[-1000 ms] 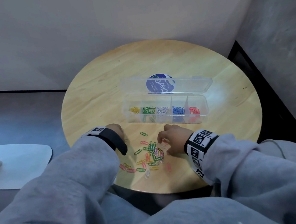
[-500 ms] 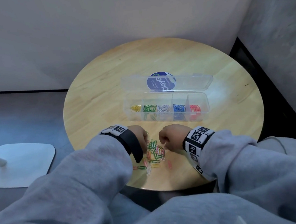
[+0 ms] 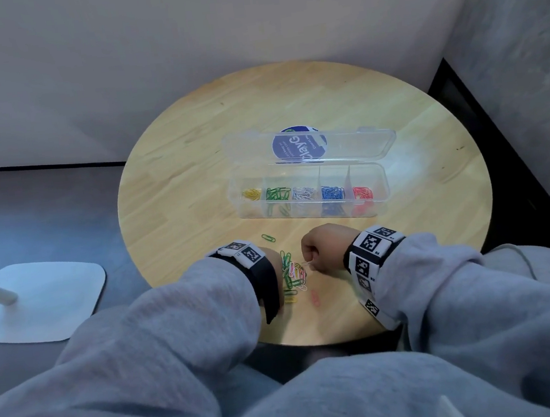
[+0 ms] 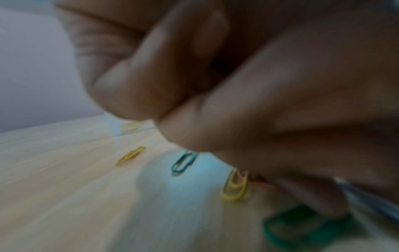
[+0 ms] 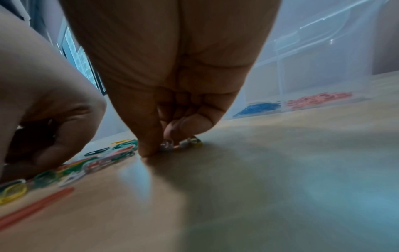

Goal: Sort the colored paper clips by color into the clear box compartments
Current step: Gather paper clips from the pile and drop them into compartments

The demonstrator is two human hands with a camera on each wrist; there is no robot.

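grey sleeves, checkered wristbands

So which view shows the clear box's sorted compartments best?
The head view: the clear box shows all five compartments, yellow, green, white, blue, red. The right wrist view catches only its blue and red end; the left wrist view shows a blurred corner.

Your round wooden desk holds a clear box beyond your grips, loose clips between them.

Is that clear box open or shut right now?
Open. The box has its lid flipped back flat on the table behind it, leaving the five compartments of sorted clips uncovered.
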